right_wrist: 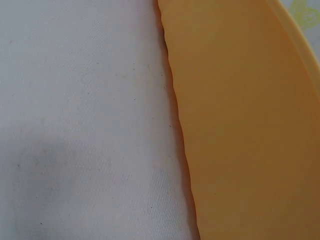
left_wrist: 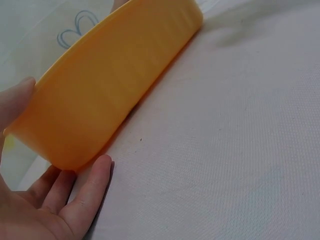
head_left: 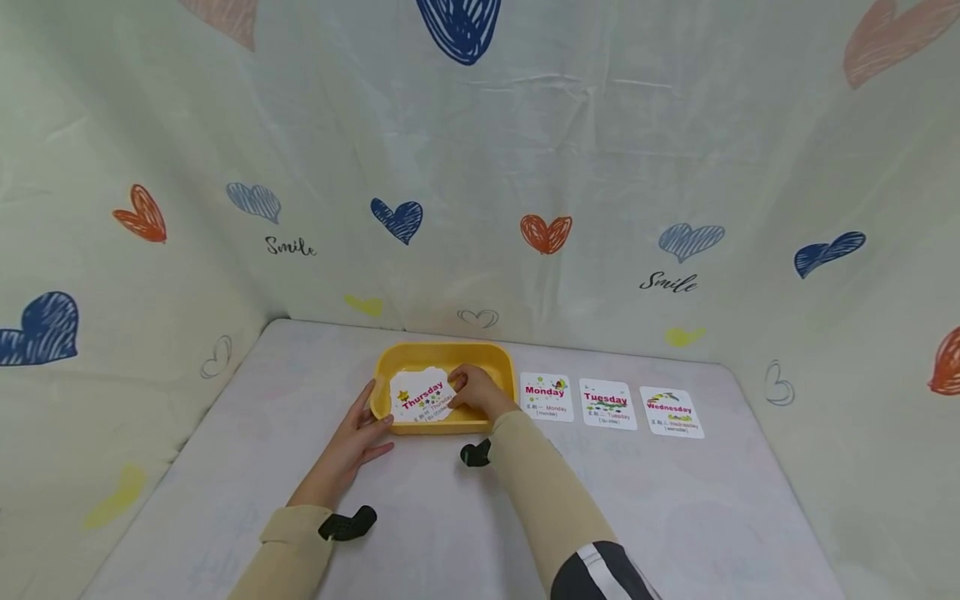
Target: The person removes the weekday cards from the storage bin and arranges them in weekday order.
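A yellow plastic tray stands toward the back of the table, its wall large in the left wrist view. At its left end my left hand holds it, thumb over the rim and the other fingers low against the corner. Inside lies a white card marked "Thursday", set at a slant. My right hand reaches over the tray's front side and pinches that card by its right edge. Only the tray's outer wall and the table show in the right wrist view; the hand is hidden there.
Right of the tray lie a Monday card, a Tuesday card and a Wednesday card in a row. A heart-patterned curtain hangs behind the white table and along its sides.
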`<state>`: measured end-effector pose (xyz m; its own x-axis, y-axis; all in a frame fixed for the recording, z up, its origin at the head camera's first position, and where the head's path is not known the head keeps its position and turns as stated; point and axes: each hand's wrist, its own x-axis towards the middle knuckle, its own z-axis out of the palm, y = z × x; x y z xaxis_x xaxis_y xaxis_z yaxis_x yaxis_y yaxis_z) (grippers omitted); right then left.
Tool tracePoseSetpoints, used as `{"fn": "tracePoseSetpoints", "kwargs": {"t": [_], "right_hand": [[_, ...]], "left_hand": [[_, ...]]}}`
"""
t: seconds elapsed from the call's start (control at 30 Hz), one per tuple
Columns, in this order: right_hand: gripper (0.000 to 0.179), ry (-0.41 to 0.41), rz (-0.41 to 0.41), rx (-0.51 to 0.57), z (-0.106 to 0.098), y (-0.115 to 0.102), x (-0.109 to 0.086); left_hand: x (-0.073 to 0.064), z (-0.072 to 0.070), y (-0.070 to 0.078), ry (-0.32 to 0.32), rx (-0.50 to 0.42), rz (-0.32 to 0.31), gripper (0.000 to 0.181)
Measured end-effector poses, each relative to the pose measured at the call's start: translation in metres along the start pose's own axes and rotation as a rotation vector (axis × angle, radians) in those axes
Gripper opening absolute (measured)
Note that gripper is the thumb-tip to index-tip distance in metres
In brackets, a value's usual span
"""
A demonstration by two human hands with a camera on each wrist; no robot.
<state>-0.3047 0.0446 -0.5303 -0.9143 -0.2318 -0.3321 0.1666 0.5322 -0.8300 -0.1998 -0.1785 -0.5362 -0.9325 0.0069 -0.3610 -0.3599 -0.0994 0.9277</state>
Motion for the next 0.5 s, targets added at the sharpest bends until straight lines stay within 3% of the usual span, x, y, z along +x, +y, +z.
{"fn": "tracePoseSetpoints", "kwargs": {"t": [0.5], "right_hand": [[0.026,-0.026,-0.035,0.068,-0.0042,0.0004,-0.0014]], "left_hand": [[-0.0002,0.0005,-0.0002,0.002,-0.002,0.006,0.08]]}}
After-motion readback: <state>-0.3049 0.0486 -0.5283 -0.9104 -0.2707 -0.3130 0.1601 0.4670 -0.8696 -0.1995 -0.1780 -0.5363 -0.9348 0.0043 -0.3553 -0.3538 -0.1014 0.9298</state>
